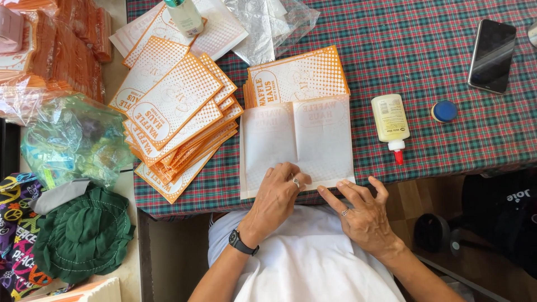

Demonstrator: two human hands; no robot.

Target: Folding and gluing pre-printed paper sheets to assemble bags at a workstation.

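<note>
A white paper bag blank (296, 142) lies face down at the near edge of the table, folded along a centre seam. My left hand (277, 196), with a ring and a black wristwatch, presses flat on its lower middle. My right hand (361, 212) rests its fingertips on the lower right corner of the same sheet. Behind the sheet lies a stack of orange-and-white printed paper bags (299, 75). A glue bottle (390, 120) with a red tip lies on its side to the right, its blue cap (444, 111) beside it.
A fanned pile of printed bags (176, 117) covers the left of the plaid tablecloth (414, 50). Crumpled clear plastic (271, 22) and another bottle (184, 15) sit at the back, a black phone (492, 55) far right. Plastic bags (72, 140) and green fabric (84, 232) lie left.
</note>
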